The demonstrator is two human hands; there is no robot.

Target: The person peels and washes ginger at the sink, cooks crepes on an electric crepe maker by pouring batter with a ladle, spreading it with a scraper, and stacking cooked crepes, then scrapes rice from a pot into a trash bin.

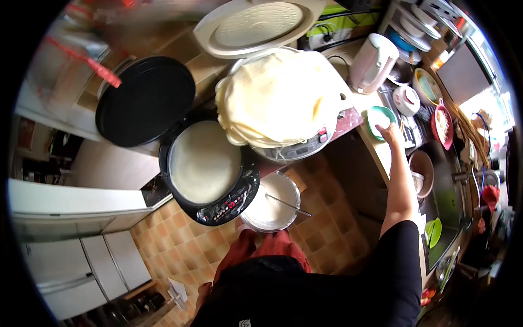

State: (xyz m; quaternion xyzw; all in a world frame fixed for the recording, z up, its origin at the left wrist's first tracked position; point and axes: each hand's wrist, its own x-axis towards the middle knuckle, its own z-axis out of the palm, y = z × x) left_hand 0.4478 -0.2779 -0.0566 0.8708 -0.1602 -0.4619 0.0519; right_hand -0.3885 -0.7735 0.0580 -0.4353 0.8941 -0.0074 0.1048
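My right hand (388, 133) reaches across to the counter on the right, its fingers closed at the near rim of a small green bowl (371, 115) with something white inside. A bit of skin low beside my dark shirt may be my left hand (204, 290); its fingers cannot be made out. In front of me, the open electric griddle (206, 162) has a pale layer of batter across its round plate. Below it, a white bowl of batter (279, 213) holds a metal-handled utensil (291, 205). A stack of thin pancakes (272, 98) lies on a white board (339, 90) over a rice cooker (297, 151).
The griddle's black lid (146, 101) stands raised at left, the rice cooker's lid (259, 26) at the back. A pale kettle (373, 62), a white lidded pot (406, 100) and a red basket (442, 128) crowd the right counter by the sink (447, 204).
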